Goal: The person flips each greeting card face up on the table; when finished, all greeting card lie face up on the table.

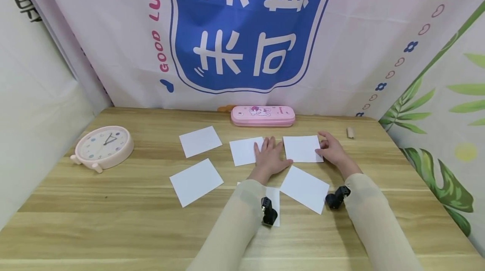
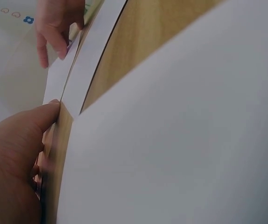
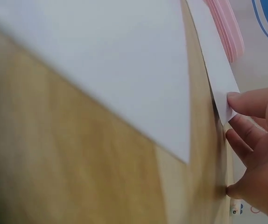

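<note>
Several white paper cards lie on the wooden table. My right hand (image 1: 333, 152) pinches the right edge of the back-right card (image 1: 302, 149), thumb on top; in the right wrist view its thumb (image 3: 246, 101) presses near the card's corner. My left hand (image 1: 269, 157) rests with fingers spread over the right end of the back-middle card (image 1: 243, 151). Its thumb points at the back-right card's lower left corner. Closer to me lie a front-right card (image 1: 305, 189) and a front-middle card (image 1: 275, 197), the latter partly hidden under my left forearm.
A back-left card (image 1: 200, 141) and a front-left card (image 1: 196, 182) lie left of my hands. A pink pencil case (image 1: 263, 116) stands against the back curtain. At the far left is a pink clock (image 1: 104, 147). A small beige block (image 1: 350, 132) sits at back right.
</note>
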Tool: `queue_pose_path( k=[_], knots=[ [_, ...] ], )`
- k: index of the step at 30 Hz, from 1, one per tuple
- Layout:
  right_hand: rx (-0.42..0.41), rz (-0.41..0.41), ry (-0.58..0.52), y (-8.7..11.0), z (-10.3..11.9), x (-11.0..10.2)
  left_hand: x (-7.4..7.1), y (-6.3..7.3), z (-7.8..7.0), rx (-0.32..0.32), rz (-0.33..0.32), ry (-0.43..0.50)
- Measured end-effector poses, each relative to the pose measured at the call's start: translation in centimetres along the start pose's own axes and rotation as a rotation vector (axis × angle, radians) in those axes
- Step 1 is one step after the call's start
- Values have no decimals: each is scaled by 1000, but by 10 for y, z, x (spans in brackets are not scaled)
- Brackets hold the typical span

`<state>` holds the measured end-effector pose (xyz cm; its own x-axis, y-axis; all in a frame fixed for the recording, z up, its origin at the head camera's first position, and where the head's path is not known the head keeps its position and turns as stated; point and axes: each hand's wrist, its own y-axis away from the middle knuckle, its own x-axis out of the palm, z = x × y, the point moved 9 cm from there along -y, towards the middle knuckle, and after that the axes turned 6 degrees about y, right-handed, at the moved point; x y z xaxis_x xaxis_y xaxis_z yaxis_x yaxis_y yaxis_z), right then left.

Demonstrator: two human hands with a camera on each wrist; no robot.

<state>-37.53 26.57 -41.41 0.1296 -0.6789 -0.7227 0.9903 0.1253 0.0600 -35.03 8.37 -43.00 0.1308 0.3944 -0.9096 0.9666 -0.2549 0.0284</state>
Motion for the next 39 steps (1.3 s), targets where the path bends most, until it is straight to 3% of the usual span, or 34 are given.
queue_pose_path(
  k=[6, 15, 23, 28, 32, 35, 39],
  knots=[
    [94, -34, -17, 2, -7, -3, 0, 0, 0, 5, 1, 17],
    [86, -116, -29, 6, -7, -10, -3, 2, -2, 17, -11, 55],
    [123, -135, -45, 9, -7, -12, -11, -1, -4, 18, -69, 98],
    [118, -158, -68, 10, -10, -18, -21, -1, -11, 61, -139, 155],
    [97, -185, -112, 14, -9, -24, -35, 2, -16, 108, -258, 269],
    [82, -201, -177, 18, -6, -26, -45, 5, -15, 112, -336, 443],
    [65, -224, -258, 23, -3, -29, -49, 7, -9, 78, -367, 665]
  ],
)
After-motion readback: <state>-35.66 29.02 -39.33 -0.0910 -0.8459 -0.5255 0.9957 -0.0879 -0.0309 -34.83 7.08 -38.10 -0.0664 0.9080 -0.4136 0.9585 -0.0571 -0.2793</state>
